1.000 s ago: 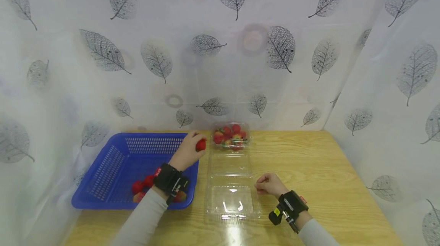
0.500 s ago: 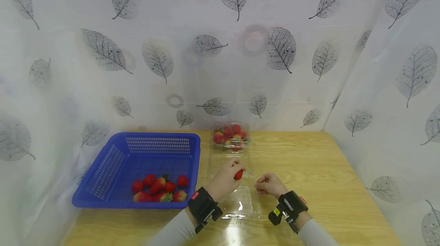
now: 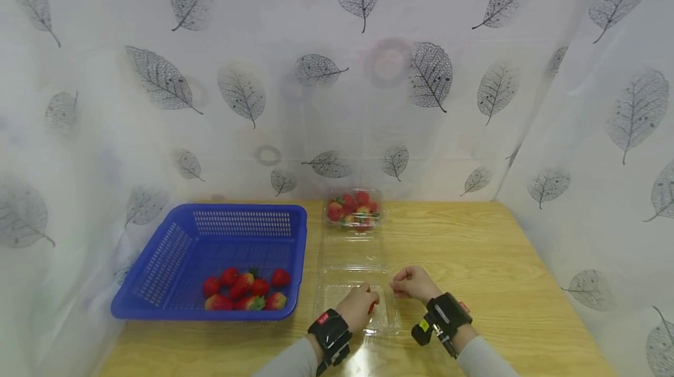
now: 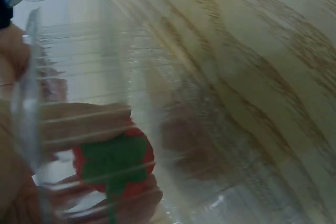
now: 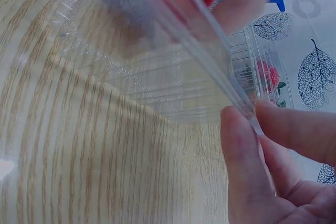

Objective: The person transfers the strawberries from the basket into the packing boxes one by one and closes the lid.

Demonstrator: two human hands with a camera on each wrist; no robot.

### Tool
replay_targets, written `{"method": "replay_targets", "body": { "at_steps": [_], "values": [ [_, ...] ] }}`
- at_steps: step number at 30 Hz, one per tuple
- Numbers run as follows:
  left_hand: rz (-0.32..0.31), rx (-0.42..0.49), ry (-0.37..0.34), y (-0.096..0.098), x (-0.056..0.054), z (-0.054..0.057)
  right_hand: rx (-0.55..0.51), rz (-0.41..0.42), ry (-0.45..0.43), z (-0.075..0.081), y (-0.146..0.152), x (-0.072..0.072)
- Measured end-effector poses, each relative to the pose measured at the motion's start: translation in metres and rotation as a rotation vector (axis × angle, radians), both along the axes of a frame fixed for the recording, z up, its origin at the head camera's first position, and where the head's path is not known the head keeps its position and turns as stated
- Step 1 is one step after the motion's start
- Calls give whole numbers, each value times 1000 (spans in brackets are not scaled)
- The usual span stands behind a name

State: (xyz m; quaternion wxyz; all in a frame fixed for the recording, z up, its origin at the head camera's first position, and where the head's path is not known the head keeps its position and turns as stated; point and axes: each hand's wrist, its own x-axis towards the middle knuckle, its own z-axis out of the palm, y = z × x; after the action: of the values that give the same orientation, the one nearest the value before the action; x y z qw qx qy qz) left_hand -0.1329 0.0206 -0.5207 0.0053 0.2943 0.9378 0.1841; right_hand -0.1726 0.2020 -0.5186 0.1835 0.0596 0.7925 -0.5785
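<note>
My left hand [image 3: 358, 307] is down inside the front clear plastic box [image 3: 332, 295], gripping a red strawberry [image 4: 79, 161] between fingers and thumb. Its green leafy top faces the left wrist camera, seen through the clear box wall. In the head view only a sliver of the red fruit shows past the fingers. At the box's right side, my right hand [image 3: 416, 284] pinches the rim [image 5: 254, 121] between thumb and fingertip, as the right wrist view shows. Left of the box, several strawberries [image 3: 241, 285] lie in the near right part of a blue basket [image 3: 118, 307].
Behind the front box lies another clear plastic section [image 3: 351, 251]. Farther back, against the leaf-patterned curtain [image 3: 358, 125], a clear box [image 3: 380, 195] holds several strawberries. Everything stands on a wooden table [image 3: 474, 248].
My left hand has carried the strawberry from the basket's right edge, rightward and toward me, down into the front box. My right hand has stayed at the rim.
</note>
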Motion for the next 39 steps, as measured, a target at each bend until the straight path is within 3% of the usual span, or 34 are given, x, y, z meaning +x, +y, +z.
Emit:
{"method": "replay_targets", "body": {
  "at_steps": [5,15,18,22,26,30,34,37,39],
  "values": [
    [2,-11,55,-1,1,-11,-11,12,2,-1,0,0],
    [20,-12,64,0,-1,-20,-10,11,1,1,0,1],
    [16,-13,43,-1,-1,-19,-18,14,4,3,0,2],
    [-10,-56,-43,-5,-6,-11,-24,19,8,5,0,3],
    [-59,-65,-112,-12,-18,13,-23,15,6,5,0,3],
    [-47,49,-128,-23,-28,53,-15,6,-5,5,-1,2],
    [29,170,-29,-40,-38,92,-17,12,-7,5,0,2],
    [103,205,81,-56,-47,112,-23,23,-1,5,0,3],
    [144,220,122,-68,-51,119,-24,25,2,5,0,3]
  ]
}}
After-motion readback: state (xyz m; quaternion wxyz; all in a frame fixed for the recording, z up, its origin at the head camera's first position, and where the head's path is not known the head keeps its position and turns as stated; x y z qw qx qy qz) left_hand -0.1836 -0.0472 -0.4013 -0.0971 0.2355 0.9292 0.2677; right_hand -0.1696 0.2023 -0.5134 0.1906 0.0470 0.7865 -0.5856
